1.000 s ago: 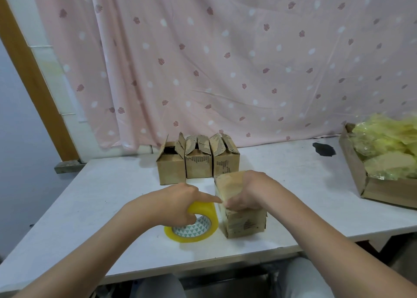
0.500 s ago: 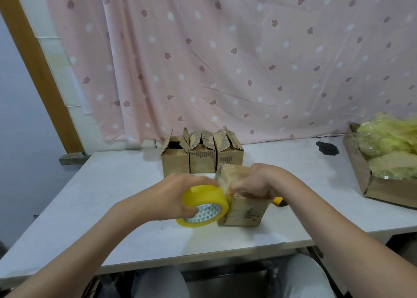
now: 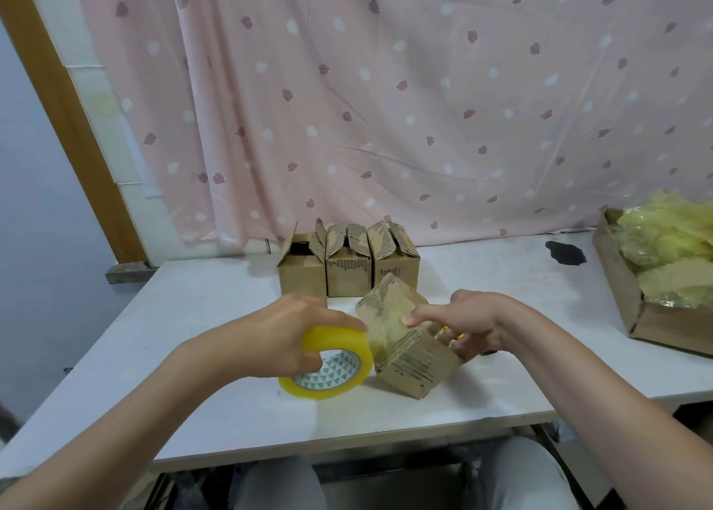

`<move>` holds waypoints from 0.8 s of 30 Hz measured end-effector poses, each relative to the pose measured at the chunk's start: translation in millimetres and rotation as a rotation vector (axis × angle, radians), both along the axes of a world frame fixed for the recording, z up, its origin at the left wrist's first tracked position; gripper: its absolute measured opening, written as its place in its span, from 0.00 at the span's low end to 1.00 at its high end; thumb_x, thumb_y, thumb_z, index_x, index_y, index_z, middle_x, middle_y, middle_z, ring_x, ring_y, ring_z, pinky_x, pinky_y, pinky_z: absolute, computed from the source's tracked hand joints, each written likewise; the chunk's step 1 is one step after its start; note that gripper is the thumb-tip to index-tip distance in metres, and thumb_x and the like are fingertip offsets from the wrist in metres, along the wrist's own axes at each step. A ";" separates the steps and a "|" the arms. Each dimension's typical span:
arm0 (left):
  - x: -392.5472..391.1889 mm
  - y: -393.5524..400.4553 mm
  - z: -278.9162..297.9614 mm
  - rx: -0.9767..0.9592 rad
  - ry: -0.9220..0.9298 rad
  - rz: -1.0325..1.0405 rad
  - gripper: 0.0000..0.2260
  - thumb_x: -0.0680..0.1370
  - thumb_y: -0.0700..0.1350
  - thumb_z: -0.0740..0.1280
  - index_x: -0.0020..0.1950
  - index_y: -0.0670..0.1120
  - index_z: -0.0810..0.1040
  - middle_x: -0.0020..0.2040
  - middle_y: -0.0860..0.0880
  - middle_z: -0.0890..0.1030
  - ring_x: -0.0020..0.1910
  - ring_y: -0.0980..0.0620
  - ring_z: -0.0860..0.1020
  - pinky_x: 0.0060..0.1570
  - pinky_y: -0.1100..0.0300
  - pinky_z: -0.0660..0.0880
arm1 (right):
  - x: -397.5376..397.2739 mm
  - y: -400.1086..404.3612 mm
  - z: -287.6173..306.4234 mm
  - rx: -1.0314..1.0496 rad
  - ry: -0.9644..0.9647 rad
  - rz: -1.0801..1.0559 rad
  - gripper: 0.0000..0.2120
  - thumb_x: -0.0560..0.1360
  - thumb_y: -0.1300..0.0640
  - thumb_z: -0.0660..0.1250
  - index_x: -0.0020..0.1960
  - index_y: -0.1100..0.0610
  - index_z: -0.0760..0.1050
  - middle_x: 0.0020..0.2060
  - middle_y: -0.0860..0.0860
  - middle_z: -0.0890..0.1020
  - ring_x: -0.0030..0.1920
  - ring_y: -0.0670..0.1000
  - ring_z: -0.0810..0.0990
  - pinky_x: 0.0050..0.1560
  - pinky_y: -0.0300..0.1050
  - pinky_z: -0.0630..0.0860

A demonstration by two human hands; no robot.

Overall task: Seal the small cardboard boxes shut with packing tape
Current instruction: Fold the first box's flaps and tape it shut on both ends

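Head view: at about 7 o'clock of the frame centre the left hand (image 3: 277,336) grips the yellow tape roll (image 3: 328,363), its fingers (image 3: 308,359) curled through the core. Just right, the right hand (image 3: 468,326) holds the small box (image 3: 405,345) tilted on an edge on the counter (image 3: 193,316), thumb pressed on the taped top. The tilt likely presents the side so the strip can wrap down. Three unsealed boxes (image 3: 349,266) stand in a row at 12 o'clock of it, flaps up.
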State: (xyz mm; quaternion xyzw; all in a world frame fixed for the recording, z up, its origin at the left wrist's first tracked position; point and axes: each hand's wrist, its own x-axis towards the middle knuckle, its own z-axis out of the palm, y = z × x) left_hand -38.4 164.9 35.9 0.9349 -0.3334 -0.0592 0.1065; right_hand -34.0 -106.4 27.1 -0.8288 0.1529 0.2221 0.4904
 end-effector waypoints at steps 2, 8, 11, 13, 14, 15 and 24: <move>0.6 -0.3 -0.4 0.038 0.007 -0.008 0.32 0.77 0.43 0.68 0.72 0.73 0.64 0.46 0.59 0.68 0.47 0.60 0.67 0.42 0.67 0.64 | 0.8 -3.9 -5.5 0.059 0.003 -0.010 0.33 0.63 0.47 0.79 0.60 0.64 0.73 0.37 0.55 0.79 0.25 0.51 0.73 0.42 0.48 0.80; 1.2 -3.7 -4.4 0.078 0.072 -0.016 0.34 0.77 0.43 0.67 0.71 0.76 0.60 0.50 0.56 0.71 0.52 0.55 0.68 0.51 0.59 0.69 | -3.5 -14.4 -16.2 0.158 0.013 0.028 0.30 0.67 0.47 0.76 0.60 0.66 0.76 0.41 0.57 0.83 0.38 0.58 0.81 0.45 0.51 0.81; 2.8 -10.2 -5.6 0.109 0.098 -0.023 0.35 0.77 0.43 0.67 0.70 0.78 0.59 0.53 0.54 0.73 0.54 0.53 0.69 0.54 0.55 0.73 | -5.0 -18.3 -20.0 0.206 0.019 0.037 0.26 0.71 0.49 0.74 0.60 0.66 0.76 0.41 0.57 0.83 0.39 0.58 0.83 0.41 0.48 0.80; 4.6 -14.5 -6.3 0.119 0.108 -0.028 0.35 0.77 0.43 0.67 0.70 0.79 0.59 0.52 0.54 0.73 0.53 0.53 0.70 0.54 0.54 0.73 | -4.9 -22.6 -21.8 0.237 0.031 0.037 0.25 0.72 0.49 0.74 0.60 0.67 0.75 0.41 0.58 0.83 0.40 0.58 0.83 0.42 0.49 0.80; 4.9 -16.4 -6.8 0.126 0.108 -0.033 0.35 0.77 0.43 0.67 0.70 0.79 0.59 0.52 0.54 0.73 0.52 0.53 0.70 0.53 0.54 0.74 | -5.0 -23.7 -22.4 0.242 0.041 0.044 0.25 0.72 0.49 0.73 0.59 0.67 0.75 0.41 0.59 0.83 0.40 0.58 0.82 0.43 0.49 0.80; 5.1 -18.6 -7.5 0.134 0.109 -0.039 0.35 0.77 0.43 0.67 0.70 0.79 0.59 0.51 0.54 0.72 0.52 0.53 0.70 0.52 0.55 0.74 | -5.3 -24.7 -22.8 0.237 0.049 0.051 0.25 0.72 0.49 0.74 0.59 0.67 0.75 0.41 0.59 0.83 0.40 0.58 0.82 0.43 0.49 0.79; 7.2 -43.9 -6.7 0.154 0.080 -0.066 0.35 0.77 0.40 0.64 0.72 0.75 0.61 0.50 0.49 0.73 0.52 0.50 0.72 0.50 0.50 0.76 | -1.7 -28.3 -3.5 -0.313 -0.101 0.096 0.21 0.70 0.46 0.76 0.45 0.62 0.72 0.38 0.57 0.79 0.36 0.55 0.77 0.46 0.44 0.76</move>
